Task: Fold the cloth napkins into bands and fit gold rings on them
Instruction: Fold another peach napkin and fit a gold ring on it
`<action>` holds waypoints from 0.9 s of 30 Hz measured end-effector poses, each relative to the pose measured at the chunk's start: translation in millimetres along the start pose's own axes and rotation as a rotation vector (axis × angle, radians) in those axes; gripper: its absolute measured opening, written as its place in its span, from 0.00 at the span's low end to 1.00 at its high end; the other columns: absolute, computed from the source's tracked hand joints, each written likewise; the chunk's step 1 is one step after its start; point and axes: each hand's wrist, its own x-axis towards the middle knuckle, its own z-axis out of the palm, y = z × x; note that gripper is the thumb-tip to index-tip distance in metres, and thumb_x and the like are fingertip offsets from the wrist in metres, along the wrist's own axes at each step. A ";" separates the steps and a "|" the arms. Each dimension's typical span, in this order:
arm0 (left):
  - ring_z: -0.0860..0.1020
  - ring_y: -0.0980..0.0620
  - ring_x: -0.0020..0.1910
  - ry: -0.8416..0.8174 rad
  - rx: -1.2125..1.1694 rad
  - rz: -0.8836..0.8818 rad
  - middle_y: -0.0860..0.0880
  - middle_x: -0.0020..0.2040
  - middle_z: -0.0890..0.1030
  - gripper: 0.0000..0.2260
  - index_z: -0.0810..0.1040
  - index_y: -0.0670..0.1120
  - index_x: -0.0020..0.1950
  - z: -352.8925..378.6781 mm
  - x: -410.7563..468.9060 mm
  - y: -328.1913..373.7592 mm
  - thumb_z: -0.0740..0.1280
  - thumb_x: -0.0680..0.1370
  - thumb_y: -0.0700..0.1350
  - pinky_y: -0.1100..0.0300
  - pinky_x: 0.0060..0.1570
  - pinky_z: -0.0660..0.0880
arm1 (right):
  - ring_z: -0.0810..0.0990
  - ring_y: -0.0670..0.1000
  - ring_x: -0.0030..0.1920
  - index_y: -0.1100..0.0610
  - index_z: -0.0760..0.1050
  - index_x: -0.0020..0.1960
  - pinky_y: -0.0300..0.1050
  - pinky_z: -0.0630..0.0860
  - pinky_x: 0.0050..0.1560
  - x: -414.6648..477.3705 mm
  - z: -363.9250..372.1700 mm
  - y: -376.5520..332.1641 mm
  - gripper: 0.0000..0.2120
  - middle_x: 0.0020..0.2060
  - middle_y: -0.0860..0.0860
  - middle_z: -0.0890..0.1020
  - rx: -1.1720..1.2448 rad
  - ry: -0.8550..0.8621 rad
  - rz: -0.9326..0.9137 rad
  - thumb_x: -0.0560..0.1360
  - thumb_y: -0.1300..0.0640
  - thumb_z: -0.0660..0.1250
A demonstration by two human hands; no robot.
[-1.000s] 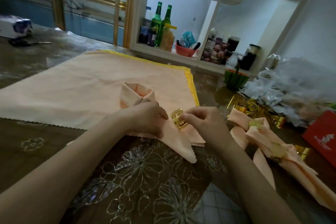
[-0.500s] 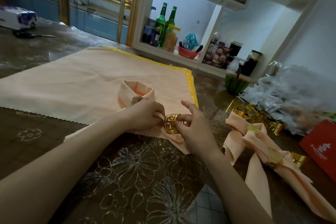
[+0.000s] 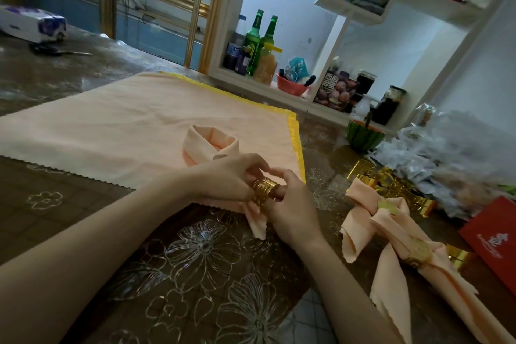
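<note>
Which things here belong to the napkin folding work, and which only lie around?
For the job: folded napkin, gold ring, finished napkins, spare gold rings.
Just lying about: green bottles, red bowl, tissue pack, dark jars.
</note>
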 end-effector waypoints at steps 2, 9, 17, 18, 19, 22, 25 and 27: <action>0.75 0.60 0.53 -0.047 0.018 0.023 0.60 0.50 0.77 0.23 0.69 0.53 0.65 2.3 0.6 -1.4 0.71 0.72 0.42 0.69 0.56 0.69 | 0.81 0.48 0.36 0.52 0.69 0.64 0.41 0.73 0.33 0.9 -1.8 1.0 0.22 0.40 0.51 0.84 0.041 0.039 0.012 0.73 0.65 0.68; 0.76 0.60 0.49 0.052 -0.111 0.005 0.56 0.50 0.79 0.22 0.72 0.52 0.54 -1.4 2.3 -3.4 0.78 0.65 0.44 0.70 0.48 0.71 | 0.81 0.46 0.36 0.46 0.70 0.56 0.39 0.72 0.33 -2.2 -5.6 -5.9 0.21 0.39 0.48 0.84 0.027 0.078 -0.057 0.72 0.66 0.68; 0.77 0.57 0.51 0.034 -0.207 -0.029 0.54 0.48 0.79 0.21 0.73 0.51 0.52 -8.5 2.1 -6.2 0.78 0.65 0.40 0.65 0.53 0.73 | 0.83 0.52 0.43 0.53 0.71 0.49 0.40 0.81 0.41 -0.7 -4.1 -12.9 0.13 0.43 0.58 0.82 0.603 0.165 0.197 0.74 0.69 0.66; 0.76 0.57 0.52 0.035 -0.215 -0.030 0.54 0.49 0.79 0.21 0.73 0.51 0.52 -9.2 2.7 -7.0 0.78 0.65 0.40 0.64 0.54 0.73 | 0.82 0.52 0.43 0.53 0.70 0.49 0.39 0.81 0.40 -0.6 -2.7 -12.9 0.12 0.44 0.59 0.82 0.634 0.166 0.203 0.75 0.69 0.65; 0.76 0.57 0.53 0.039 -0.218 -0.035 0.54 0.50 0.79 0.21 0.73 0.52 0.52 -10.6 2.6 -7.6 0.78 0.65 0.40 0.64 0.55 0.73 | 0.82 0.51 0.43 0.53 0.70 0.49 0.39 0.81 0.39 -0.3 -1.1 -13.7 0.11 0.44 0.59 0.81 0.650 0.170 0.205 0.76 0.69 0.63; 0.77 0.56 0.55 0.038 -0.291 -0.051 0.53 0.51 0.80 0.19 0.73 0.52 0.51 -15.1 1.5 -9.8 0.77 0.66 0.40 0.62 0.57 0.74 | 0.81 0.47 0.36 0.52 0.69 0.48 0.36 0.79 0.35 2.6 -0.1 -11.8 0.10 0.45 0.58 0.80 0.518 0.231 0.158 0.77 0.66 0.63; 0.79 0.52 0.54 0.045 -0.409 -0.070 0.50 0.52 0.82 0.18 0.74 0.50 0.52 -18.8 -0.5 -13.0 0.76 0.67 0.40 0.56 0.59 0.75 | 0.78 0.47 0.37 0.53 0.70 0.46 0.33 0.76 0.33 6.4 -2.1 -8.5 0.08 0.43 0.53 0.78 0.314 0.263 0.037 0.77 0.65 0.63; 0.79 0.52 0.54 0.080 -0.379 -0.067 0.51 0.51 0.81 0.18 0.73 0.51 0.51 -19.3 0.9 -15.6 0.76 0.67 0.38 0.59 0.56 0.75 | 0.77 0.47 0.40 0.52 0.71 0.45 0.37 0.77 0.38 7.3 -3.6 -6.5 0.11 0.41 0.47 0.77 0.227 0.266 -0.021 0.77 0.68 0.61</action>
